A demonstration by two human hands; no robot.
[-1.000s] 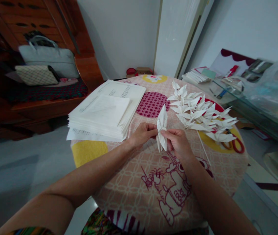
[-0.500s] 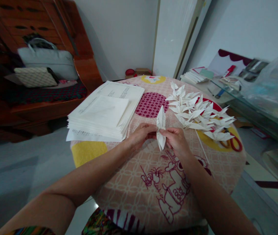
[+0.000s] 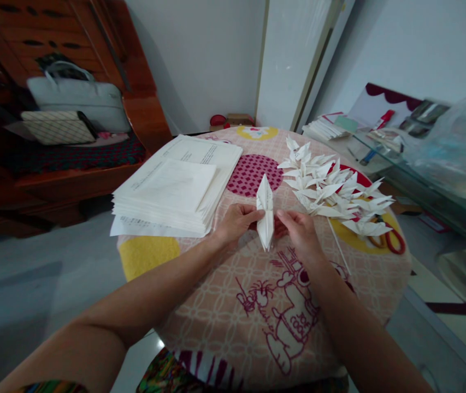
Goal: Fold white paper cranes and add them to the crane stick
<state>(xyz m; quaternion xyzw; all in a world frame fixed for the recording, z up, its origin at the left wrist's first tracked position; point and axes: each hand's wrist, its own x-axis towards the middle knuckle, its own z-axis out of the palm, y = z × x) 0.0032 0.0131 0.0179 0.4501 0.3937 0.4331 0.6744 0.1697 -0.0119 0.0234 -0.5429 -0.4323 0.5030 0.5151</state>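
Note:
A narrow, diamond-shaped piece of folded white paper [image 3: 264, 210] stands upright over the table, pointed at both ends. My left hand [image 3: 236, 222] pinches its left edge, thumb in front and fingers partly hidden behind. At the right edge is my right hand [image 3: 299, 230], fingers curled in against the paper; its thumb lies just beside the edge, and the fingertips are partly hidden. To the right lie several folded paper pieces with pointed petals [image 3: 323, 185], heaped together. A stack of printed white sheets [image 3: 167, 207] sits on the left, a smaller blank sheet [image 3: 177, 183] on top.
A patterned pink cloth [image 3: 216, 311] covers the round table. Red-handled scissors [image 3: 395, 240] lie partly under the folded pieces, near a thin white stick [image 3: 340, 245]. A glass shelf [image 3: 421, 191] with a plastic bag [image 3: 454, 147] stands right; a wooden bench [image 3: 72, 183] with bags stands left.
The folded paper has shifted slightly left and turned a little. My right thumb has come off its front face to the edge; my left thumb now lies on its front.

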